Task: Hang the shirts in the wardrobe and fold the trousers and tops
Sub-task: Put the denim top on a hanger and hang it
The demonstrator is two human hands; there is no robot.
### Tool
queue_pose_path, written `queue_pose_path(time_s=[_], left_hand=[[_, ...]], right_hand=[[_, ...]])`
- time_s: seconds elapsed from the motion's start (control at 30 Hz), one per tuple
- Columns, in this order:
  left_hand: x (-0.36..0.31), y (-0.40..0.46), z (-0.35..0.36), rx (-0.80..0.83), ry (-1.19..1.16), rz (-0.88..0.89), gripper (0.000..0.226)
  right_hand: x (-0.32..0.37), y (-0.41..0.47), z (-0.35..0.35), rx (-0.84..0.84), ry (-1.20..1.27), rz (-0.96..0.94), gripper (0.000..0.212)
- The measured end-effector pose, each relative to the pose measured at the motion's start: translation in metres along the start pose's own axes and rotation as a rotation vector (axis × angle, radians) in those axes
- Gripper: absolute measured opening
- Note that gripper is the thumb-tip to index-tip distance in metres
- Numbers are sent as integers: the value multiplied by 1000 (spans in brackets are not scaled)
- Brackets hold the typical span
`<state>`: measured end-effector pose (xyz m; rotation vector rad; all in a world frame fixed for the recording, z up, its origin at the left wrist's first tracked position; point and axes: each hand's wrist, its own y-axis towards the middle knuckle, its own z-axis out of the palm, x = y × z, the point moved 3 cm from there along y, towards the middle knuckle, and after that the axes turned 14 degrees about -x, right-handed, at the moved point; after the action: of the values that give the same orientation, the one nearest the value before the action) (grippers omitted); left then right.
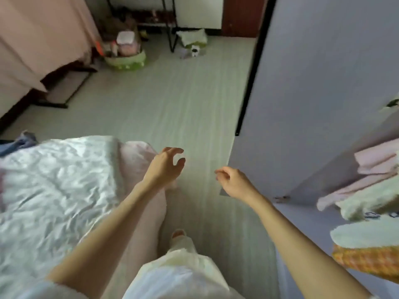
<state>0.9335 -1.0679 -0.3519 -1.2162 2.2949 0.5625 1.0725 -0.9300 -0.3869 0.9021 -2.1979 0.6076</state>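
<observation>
Pale plank flooring fills the middle of what we see, with a bed under a crinkled white cover on our left and an open wardrobe door on our right. Both our arms reach out over the floor between the two.

Our left hand hangs just past the corner of the bed, fingers spread and loosely curved, with nothing in it. Our right hand sits a little lower and nearer the wardrobe, fingers loosely curled, also holding nothing as far as we can tell; the blur makes the fingertips hard to read.

Clothes lie on both sides. A pale pink garment drapes over the bed corner, touching or just beside our left wrist and running down the bed's edge towards us. We judge it the nearest piece, and the left hand is clearly closer to it. A bluish garment lies at the far left edge of the bed. On the wardrobe shelf at right we see folded pink fabric and a fluffy cream pile, nearer our right hand but well apart from it.

We judge we are between garments, about to pick one up.
</observation>
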Motion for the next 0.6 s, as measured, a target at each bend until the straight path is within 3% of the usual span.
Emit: queue_pose_path(time_s=[0.33,0.6], left_hand=[[248,-113,-180,-407,63,-713,32],[426,-149,-303,-619,92,-968,34]], right_hand=[[213,-19,247,611,-108,-502,28],[369,-49,421,787,-133,-691,33]])
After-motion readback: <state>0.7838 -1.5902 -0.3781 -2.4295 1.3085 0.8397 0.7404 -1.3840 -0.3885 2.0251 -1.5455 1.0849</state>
